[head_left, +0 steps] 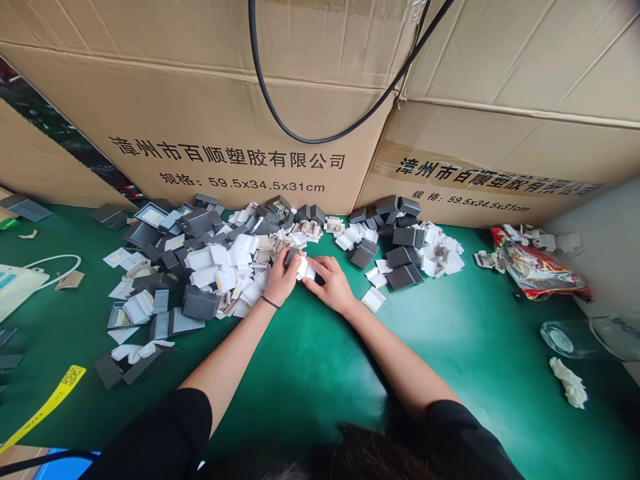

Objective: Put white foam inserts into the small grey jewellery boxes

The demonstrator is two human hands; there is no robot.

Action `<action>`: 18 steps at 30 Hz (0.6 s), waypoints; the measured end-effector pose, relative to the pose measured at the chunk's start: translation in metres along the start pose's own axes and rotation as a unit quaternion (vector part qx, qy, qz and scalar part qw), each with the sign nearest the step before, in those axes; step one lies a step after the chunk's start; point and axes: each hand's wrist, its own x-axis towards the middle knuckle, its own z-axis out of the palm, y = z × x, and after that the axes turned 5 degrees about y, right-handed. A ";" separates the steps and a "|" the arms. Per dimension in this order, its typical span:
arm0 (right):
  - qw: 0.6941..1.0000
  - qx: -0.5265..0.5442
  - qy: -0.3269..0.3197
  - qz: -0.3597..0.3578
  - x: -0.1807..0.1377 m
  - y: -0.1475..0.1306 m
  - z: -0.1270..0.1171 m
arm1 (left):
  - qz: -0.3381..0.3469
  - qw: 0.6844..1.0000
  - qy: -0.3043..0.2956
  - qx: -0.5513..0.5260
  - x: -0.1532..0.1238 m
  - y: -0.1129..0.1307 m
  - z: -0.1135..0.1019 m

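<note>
Green table (310, 373) was littered with grey boxes (200, 303). Your left hand (283, 277) and right hand (331, 283) both pinched one white insert (304, 268), fingers curled narrow.

Left cardboard carton (200, 100): bore black print "漳州市百顺塑胶有限公司" with "规格: 59.5x34.5x31cm" beneath; right cardboard carton (500, 167): carried the same company line and the same 59.5x34.5x31cm size line, slanted. Yellow strip (55, 393) and red snack bag (535, 270): showed print too small to read.

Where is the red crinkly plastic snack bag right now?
In the head view, the red crinkly plastic snack bag lies on the green table at far right, just below the right-hand brown cardboard box, with white paper scraps around its top.
</note>
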 end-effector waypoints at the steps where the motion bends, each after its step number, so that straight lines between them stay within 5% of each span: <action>1: 1.000 -0.003 0.000 -0.002 0.000 0.000 0.000 | 0.005 1.000 0.000 0.005 0.000 0.000 0.000; 18: 0.998 -0.028 -0.051 -0.029 0.000 0.002 -0.002 | 0.032 0.998 0.015 0.050 0.001 -0.006 -0.002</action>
